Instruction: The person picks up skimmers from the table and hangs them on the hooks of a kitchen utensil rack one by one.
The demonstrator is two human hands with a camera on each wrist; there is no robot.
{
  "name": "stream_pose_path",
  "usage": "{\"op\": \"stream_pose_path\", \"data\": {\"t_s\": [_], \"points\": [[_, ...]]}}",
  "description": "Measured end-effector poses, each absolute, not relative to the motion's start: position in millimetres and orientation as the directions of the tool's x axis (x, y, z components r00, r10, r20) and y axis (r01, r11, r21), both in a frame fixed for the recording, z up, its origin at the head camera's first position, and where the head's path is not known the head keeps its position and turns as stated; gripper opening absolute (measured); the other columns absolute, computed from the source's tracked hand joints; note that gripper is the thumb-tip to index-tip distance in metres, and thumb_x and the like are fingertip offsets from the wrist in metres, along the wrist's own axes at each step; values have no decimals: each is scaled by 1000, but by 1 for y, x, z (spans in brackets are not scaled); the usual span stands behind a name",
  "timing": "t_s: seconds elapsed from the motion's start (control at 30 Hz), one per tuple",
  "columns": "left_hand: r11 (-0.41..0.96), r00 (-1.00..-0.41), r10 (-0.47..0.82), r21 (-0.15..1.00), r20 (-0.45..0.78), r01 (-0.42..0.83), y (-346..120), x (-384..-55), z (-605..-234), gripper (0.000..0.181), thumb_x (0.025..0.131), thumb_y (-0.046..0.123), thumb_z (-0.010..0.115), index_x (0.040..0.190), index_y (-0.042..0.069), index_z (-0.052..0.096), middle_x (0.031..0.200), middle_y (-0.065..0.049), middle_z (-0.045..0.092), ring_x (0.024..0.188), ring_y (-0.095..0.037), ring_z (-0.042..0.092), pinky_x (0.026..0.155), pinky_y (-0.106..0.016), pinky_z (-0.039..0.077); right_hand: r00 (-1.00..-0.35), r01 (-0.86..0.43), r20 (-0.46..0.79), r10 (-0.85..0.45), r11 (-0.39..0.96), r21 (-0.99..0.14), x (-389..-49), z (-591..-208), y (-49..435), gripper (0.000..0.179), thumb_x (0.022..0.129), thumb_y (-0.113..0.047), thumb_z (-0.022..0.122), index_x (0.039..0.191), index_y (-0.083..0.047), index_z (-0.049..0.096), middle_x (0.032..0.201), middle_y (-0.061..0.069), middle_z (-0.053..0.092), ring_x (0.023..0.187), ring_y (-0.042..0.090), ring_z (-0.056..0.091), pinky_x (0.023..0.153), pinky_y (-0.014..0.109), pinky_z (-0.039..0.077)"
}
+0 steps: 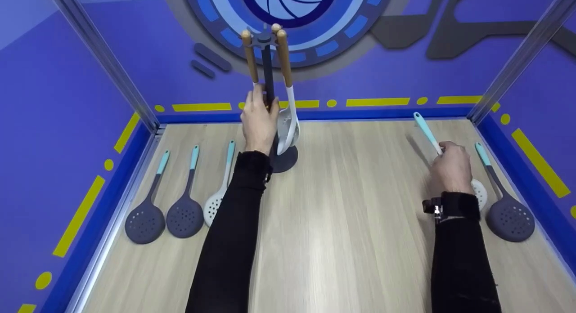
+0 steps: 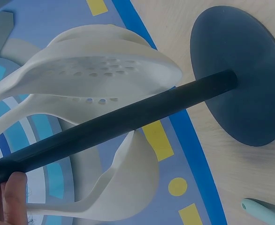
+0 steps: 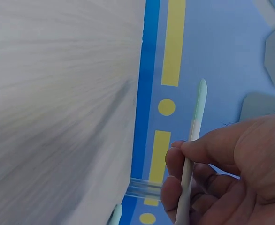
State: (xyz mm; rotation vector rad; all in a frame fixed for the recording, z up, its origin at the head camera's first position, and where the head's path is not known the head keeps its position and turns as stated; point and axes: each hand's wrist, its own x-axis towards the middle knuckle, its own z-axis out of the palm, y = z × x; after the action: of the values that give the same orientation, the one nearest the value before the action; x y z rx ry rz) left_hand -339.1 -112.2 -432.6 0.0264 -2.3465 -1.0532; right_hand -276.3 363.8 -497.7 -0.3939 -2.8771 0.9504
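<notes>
At the back of the table, my left hand [image 1: 260, 124] grips the dark pole of a utensil rack [image 2: 114, 129]. Wooden-handled white utensils hang from the rack's top. The left wrist view shows a perforated skimmer [image 2: 95, 70] and a ladle [image 2: 133, 183] among them, beside the pole. On the right side, my right hand [image 1: 452, 169] pinches the white shaft of a mint-handled skimmer [image 1: 425, 131] between thumb and fingers. The handle slants up and its shadow falls on the tabletop; that skimmer's white perforated head is partly hidden behind the hand and wrist.
Two grey skimmers [image 1: 145, 221] [image 1: 185, 216] and a white skimmer [image 1: 213, 206], partly covered by my left sleeve, lie on the left of the wooden table [image 1: 342, 241]. Another grey skimmer [image 1: 510, 217] lies by the right wall. Blue panels [image 1: 360, 88] enclose the back and sides.
</notes>
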Motion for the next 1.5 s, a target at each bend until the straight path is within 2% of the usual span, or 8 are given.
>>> {"op": "stream_pose_path", "data": {"t_s": [0.73, 1.07, 1.33, 1.5], "points": [[690, -842, -228, 691, 489, 215, -113, -340, -434, 42, 120, 28, 72, 155, 7, 65, 134, -17, 74, 122, -37, 81, 103, -50, 71, -965, 60, 168, 202, 791, -609, -279, -480, 328, 48, 113, 9, 49, 160, 18, 56, 143, 46, 65, 136, 64, 65, 111, 77, 58], [684, -844, -241, 701, 479, 202, -112, -340, -433, 42, 120, 28, 72, 155, 9, 64, 136, -16, 74, 123, -40, 83, 102, -51, 72, -966, 36, 181, 186, 789, -614, -276, -474, 317, 47, 115, 7, 51, 161, 17, 56, 144, 46, 65, 134, 64, 67, 109, 76, 59], [681, -843, -248, 704, 477, 199, -112, -340, -434, 41, 119, 27, 73, 155, 8, 65, 136, -16, 74, 122, -41, 83, 102, -52, 72, -966, 12, 196, 169, 787, -617, -274, -466, 305, 45, 117, 6, 51, 160, 16, 56, 144, 43, 66, 135, 61, 68, 113, 74, 59], [685, -843, -244, 700, 479, 200, -111, -340, -433, 40, 119, 28, 74, 154, 9, 65, 134, -16, 74, 121, -38, 82, 102, -51, 71, -970, -4, 193, 148, 784, -621, -273, -462, 299, 47, 117, 5, 51, 164, 14, 54, 145, 41, 66, 132, 60, 69, 107, 72, 61]]}}
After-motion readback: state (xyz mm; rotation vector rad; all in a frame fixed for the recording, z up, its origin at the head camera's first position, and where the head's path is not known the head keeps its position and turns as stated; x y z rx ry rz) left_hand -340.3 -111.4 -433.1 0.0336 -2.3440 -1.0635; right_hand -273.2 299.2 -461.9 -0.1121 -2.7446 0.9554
